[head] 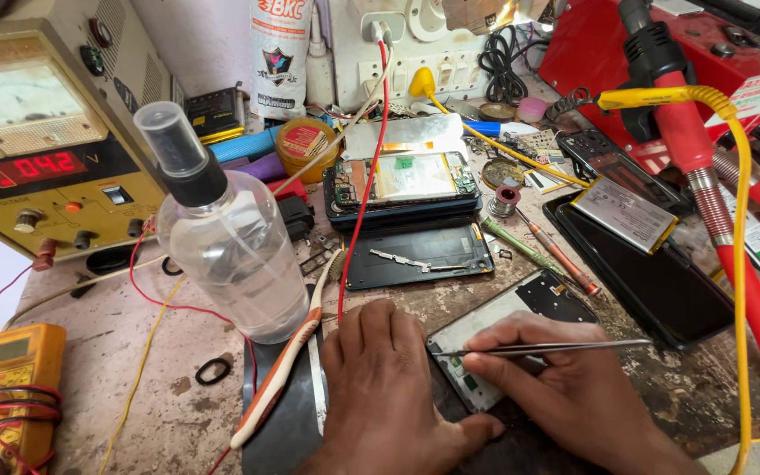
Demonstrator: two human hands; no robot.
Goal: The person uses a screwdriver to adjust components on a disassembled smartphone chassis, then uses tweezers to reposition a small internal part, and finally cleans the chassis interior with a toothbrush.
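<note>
Two hands down at the near edge of the worktop [116,352]: the left hand [384,391] lies flat, fingers loose and holding nothing, pressed right beside the phone frame [503,330], while the right hand [565,387] has its grip pinched tight on one pair of metal tweezers [543,349], tips touching the frame's near corner. I count four opened phone bodies or panels: the frame being worked on, one dark back panel [420,255] just behind it, one phone with its circuit board showing [402,185] further back, and one black phone [653,273] off to the right with a single battery [624,214] lying on it. One clear spray bottle [226,237] stands left of the hands, one toothbrush [283,365] leans by it, and two screwdrivers [543,251] lie between the panels. One red wire [362,193] runs straight across the open phone, and a yellow cable [736,220] hangs over the right side.
</note>
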